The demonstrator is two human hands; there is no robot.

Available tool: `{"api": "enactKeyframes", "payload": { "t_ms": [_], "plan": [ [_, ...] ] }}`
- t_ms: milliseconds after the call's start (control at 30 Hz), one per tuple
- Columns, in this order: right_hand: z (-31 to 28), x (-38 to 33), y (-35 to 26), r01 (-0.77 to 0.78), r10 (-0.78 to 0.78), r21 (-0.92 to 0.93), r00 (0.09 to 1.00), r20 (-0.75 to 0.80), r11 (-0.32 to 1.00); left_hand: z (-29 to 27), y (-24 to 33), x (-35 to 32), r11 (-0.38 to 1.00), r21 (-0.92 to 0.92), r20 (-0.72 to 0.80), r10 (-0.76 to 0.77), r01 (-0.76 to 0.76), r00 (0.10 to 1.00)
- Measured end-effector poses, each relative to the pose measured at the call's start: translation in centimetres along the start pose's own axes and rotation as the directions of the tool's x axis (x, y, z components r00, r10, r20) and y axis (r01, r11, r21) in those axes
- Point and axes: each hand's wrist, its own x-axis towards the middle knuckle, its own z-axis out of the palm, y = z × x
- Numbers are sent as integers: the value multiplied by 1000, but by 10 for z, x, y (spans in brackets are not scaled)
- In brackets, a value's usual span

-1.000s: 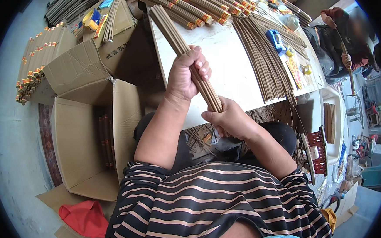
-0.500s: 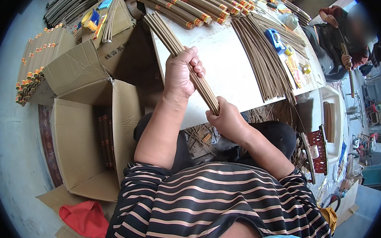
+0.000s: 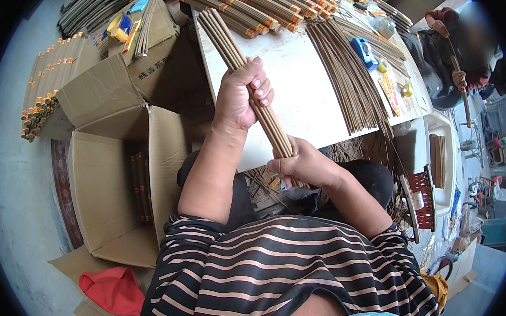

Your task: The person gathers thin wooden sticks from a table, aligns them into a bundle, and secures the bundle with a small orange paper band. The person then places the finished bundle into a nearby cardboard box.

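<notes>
A bundle of thin brown incense sticks [image 3: 272, 124] slants in front of me over the near edge of the white table. My left hand [image 3: 240, 95] is closed around its middle, thumb on top and fingers wrapped over the right side. Lower down, my right hand [image 3: 308, 162] grips the bundle near its bottom end, and the stick ends poke out below the fingers. On the table to the right lies a spread of loose incense sticks [image 3: 349, 79]. Finished-looking bundles with red and yellow bands [image 3: 255, 10] are piled at the table's far side.
An open cardboard box [image 3: 113, 195] with dark bundles inside stands at my left. A blue tape dispenser [image 3: 365, 54] and tape rolls [image 3: 405, 91] lie on the table's right. Banded bundles [image 3: 51, 83] are stacked far left. Another person [image 3: 455, 53] holds sticks at the right.
My right hand has shifted its grip, and the stick ends now show below it. The bundle stands slightly steeper, its top end a little further right. My left hand keeps its hold.
</notes>
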Motion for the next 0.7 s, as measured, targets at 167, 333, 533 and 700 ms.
{"api": "enactKeyframes", "payload": {
  "t_ms": [167,333,533,700],
  "plan": [
    [-3,3,0,-71,10,289,978,208,955,-13,-4,5,991,-134,195,20,6,981],
    [6,3,-12,-60,-52,-369,957,-286,927,-6,-17,3,981,193,-191,70,-32,979],
    [-5,-5,-12,-54,45,170,997,60,984,-1,-12,-1,994,-102,44,-34,38,998],
    [0,3,-5,-34,9,-143,985,-171,989,3,-15,0,998,69,-144,25,-15,989]
  ]
}}
